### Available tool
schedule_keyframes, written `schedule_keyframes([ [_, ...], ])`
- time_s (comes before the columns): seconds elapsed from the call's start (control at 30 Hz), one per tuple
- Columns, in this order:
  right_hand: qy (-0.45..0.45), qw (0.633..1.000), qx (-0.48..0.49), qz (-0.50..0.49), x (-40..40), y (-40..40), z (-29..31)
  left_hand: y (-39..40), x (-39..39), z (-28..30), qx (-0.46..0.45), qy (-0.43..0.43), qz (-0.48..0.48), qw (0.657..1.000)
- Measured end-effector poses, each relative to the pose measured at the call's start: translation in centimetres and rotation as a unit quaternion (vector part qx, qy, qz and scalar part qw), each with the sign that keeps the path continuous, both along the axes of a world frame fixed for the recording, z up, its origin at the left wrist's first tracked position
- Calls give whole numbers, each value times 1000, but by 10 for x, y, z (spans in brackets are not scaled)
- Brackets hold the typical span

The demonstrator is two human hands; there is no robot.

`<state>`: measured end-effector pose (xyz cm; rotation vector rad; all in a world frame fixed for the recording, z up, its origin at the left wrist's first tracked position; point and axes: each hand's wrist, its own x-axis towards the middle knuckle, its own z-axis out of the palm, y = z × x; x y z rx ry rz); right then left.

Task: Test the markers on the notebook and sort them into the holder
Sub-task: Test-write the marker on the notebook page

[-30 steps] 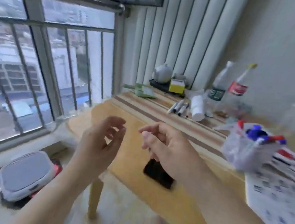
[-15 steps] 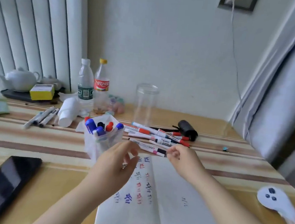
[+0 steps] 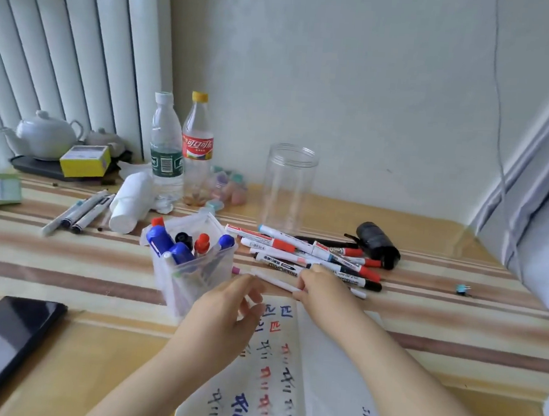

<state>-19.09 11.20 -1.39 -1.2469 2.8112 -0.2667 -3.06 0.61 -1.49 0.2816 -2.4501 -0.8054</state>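
An open notebook (image 3: 325, 376) with red, blue and black test scribbles lies at the table's near edge. Left of it, a clear plastic holder (image 3: 195, 278) carries several blue-, red- and black-capped markers. My right hand (image 3: 321, 288) pinches a thin white marker (image 3: 275, 281) that lies level just above the notebook's top edge, its pink tip pointing left. My left hand (image 3: 225, 309) hovers between holder and notebook, fingers loosely curled right under that marker's left end; contact is unclear. A pile of loose markers (image 3: 309, 251) lies behind my right hand.
An empty clear jar (image 3: 287, 189) stands behind the pile, two bottles (image 3: 182, 148) to its left, a black bundle (image 3: 377, 243) to the right. Grey pens (image 3: 79, 212), a white roll (image 3: 130, 203) and a teapot (image 3: 45, 134) sit back left. A dark phone (image 3: 3, 344) lies near left.
My view swung from the window to the table. My right hand has taken a thin white marker from the pile's front, and my left hand has moved up close to it.
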Motion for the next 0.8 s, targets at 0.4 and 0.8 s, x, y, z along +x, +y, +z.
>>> schedule_keyframes([
  [0.4,-484,763,-416,-102,63,24,35,10,-6,9,-28,18,-42,999],
  [0.8,141,969,-154,134,104,38,31,1,26,13,-52,-76,-75,993],
])
